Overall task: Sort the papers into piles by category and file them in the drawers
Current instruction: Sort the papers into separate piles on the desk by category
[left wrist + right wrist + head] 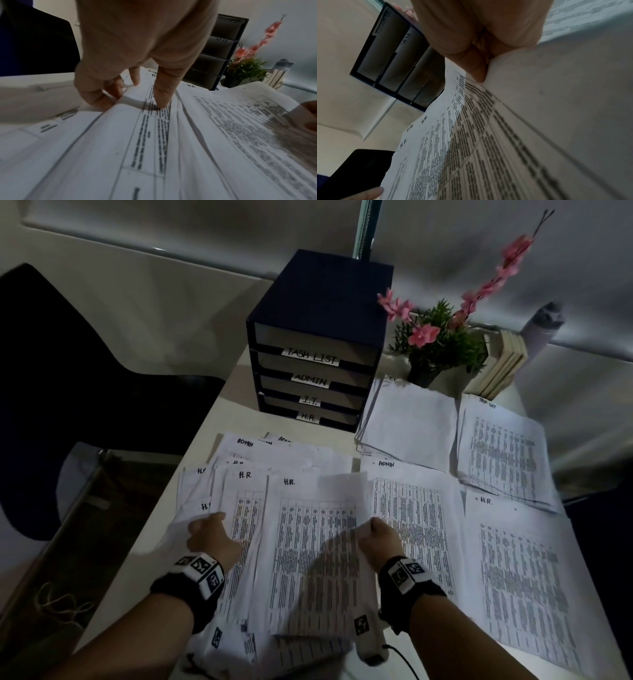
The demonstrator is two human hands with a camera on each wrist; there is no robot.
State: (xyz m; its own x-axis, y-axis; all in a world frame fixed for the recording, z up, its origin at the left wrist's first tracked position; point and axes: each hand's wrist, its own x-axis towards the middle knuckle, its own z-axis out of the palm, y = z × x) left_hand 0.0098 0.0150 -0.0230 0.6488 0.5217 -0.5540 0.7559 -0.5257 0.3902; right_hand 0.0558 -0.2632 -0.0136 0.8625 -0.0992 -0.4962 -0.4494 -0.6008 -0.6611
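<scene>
Papers cover the near half of a pale desk: a fanned heap marked H.R. and ADMIN at near left, then four separate piles to its right. These are an ADMIN pile, an H.R. pile at near right, a pile of face-down sheets farther back, and a task-list pile at far right. One dark drawer unit stands at the far side with four labels, TASK LIST, ADMIN, I.T. and H.R. Beside it, to the right, sit one potted plant with pink flowers and upright books. The room is dim, with a dark chair at left. The left hand grips the heap's left edge, thumb on top and fingers curled beneath. The right hand pinches a lifted, curling sheet.
</scene>
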